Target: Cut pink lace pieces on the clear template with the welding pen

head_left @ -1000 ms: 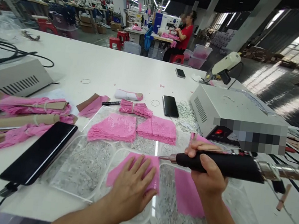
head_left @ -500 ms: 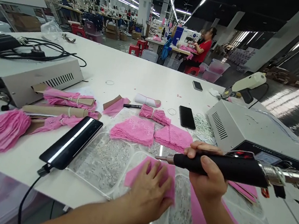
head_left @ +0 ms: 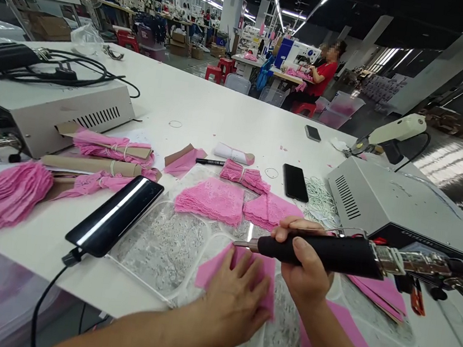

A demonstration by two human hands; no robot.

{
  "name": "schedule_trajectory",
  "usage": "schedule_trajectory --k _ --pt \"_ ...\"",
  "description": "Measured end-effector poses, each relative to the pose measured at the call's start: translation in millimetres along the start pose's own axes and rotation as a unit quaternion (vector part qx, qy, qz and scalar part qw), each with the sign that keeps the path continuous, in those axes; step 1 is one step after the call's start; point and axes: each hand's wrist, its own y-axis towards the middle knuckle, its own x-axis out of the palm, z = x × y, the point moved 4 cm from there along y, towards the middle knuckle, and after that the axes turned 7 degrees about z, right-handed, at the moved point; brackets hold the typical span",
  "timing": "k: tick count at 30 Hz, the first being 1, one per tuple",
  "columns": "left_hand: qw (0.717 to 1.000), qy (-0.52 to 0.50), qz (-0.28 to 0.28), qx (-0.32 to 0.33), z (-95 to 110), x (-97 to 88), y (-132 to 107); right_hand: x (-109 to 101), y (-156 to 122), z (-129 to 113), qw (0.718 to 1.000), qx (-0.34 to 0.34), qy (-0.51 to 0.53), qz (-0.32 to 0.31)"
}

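My left hand (head_left: 233, 300) lies flat with spread fingers, pressing a pink fabric piece (head_left: 207, 269) onto the clear marbled mat (head_left: 162, 255). The fingers of my right hand (head_left: 308, 264) are wrapped round a black corded handpiece (head_left: 331, 255) with a narrow metal tip. Its tip points left, at the fabric's upper edge just above my left fingertips; whether it touches the cloth I cannot tell. Beyond my hands lie two stacks of pink lace pieces, a larger stack (head_left: 210, 199) and a smaller stack (head_left: 269, 209). More pink fabric (head_left: 347, 328) extends under my right forearm.
A cabled tablet-like device (head_left: 114, 215) lies left, near tied pink bundles (head_left: 112, 147). Grey boxes stand at left (head_left: 66, 108) and right (head_left: 405, 200). Behind the stacks are a black phone (head_left: 295, 182) and string (head_left: 319, 198). A person in red (head_left: 324, 75) sits at a sewing machine.
My right hand has moved the handpiece left, bringing its tip to the edge of the pink fabric. My left hand stays on the cloth. The view has shifted slightly.
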Motion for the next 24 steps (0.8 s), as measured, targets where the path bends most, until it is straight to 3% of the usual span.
schedule_trajectory --k 24 --pt "1.000 0.000 0.009 0.001 0.9 -1.1 1.2 1.1 -2.1 -0.8 1.000 -0.007 0.005 -0.022"
